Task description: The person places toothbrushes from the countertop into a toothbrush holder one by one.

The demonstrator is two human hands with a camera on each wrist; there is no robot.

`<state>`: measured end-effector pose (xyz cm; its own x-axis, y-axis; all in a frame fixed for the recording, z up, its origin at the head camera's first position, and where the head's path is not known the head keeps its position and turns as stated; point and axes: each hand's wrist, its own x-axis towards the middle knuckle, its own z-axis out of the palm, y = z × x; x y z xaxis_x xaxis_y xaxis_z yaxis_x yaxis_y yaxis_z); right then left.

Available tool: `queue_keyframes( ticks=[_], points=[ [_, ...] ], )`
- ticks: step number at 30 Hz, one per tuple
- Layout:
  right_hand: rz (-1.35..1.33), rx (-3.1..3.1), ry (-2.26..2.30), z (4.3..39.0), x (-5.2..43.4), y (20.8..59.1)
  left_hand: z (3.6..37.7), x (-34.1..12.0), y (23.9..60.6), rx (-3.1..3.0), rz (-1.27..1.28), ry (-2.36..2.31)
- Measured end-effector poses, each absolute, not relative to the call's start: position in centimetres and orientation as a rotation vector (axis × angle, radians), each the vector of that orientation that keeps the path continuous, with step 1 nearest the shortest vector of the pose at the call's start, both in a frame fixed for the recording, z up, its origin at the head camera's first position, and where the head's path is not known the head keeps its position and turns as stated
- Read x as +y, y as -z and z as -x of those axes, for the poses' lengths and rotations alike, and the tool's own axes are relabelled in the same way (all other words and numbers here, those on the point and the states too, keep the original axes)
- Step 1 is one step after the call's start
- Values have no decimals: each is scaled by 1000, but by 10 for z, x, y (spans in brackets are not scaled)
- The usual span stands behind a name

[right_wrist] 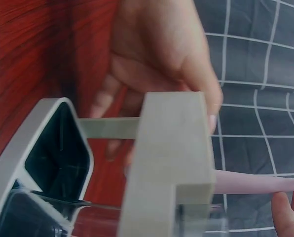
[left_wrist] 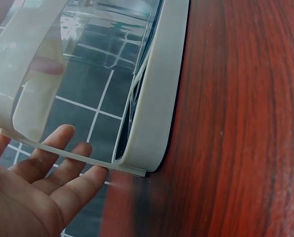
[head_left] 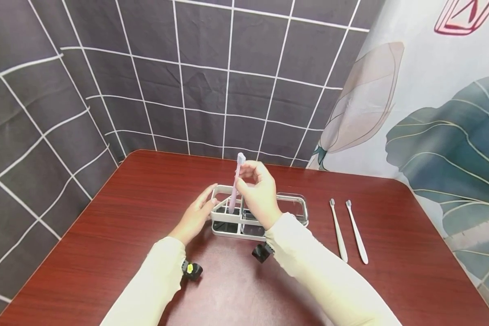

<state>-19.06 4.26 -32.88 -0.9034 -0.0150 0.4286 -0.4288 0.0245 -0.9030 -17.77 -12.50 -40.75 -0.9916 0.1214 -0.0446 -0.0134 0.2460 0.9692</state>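
Observation:
A light-coloured two-tier toothbrush holder (head_left: pixel 228 234) with a clear section at its right end stands on the table. My right hand (head_left: pixel 261 192) pinches a pink toothbrush (head_left: pixel 235 185) by its upper handle, bristle head up. The toothbrush's lower end is down among the small slots at the holder's left part. My left hand (head_left: pixel 195 216) holds the holder's left end, thumb near the top and fingers around the side. In the left wrist view, its fingertips (left_wrist: pixel 98 173) lie along the holder's rim. From the right wrist, the upper tier (right_wrist: pixel 171 143) hides part of the pink handle.
Two white toothbrushes, one nearer (head_left: pixel 338 233) and one farther right (head_left: pixel 357 233), lie on the red-brown table (head_left: pixel 146 194) right of the holder. A grey gridded curtain (head_left: pixel 203 90) hangs behind, a leaf-patterned one (head_left: pixel 452 136) at the right.

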Motion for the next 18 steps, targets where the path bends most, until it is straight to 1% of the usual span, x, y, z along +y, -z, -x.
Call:
queue_keyframes(
  ticks=[10, 18],
  points=[
    [-453, -2210, -1813, 188, 36, 342, 177, -127, 410, 2351, -113, -1905],
    [-468, -2285, -1711, 186, 34, 345, 177, -127, 410, 2366, -123, -1906]
  ],
)
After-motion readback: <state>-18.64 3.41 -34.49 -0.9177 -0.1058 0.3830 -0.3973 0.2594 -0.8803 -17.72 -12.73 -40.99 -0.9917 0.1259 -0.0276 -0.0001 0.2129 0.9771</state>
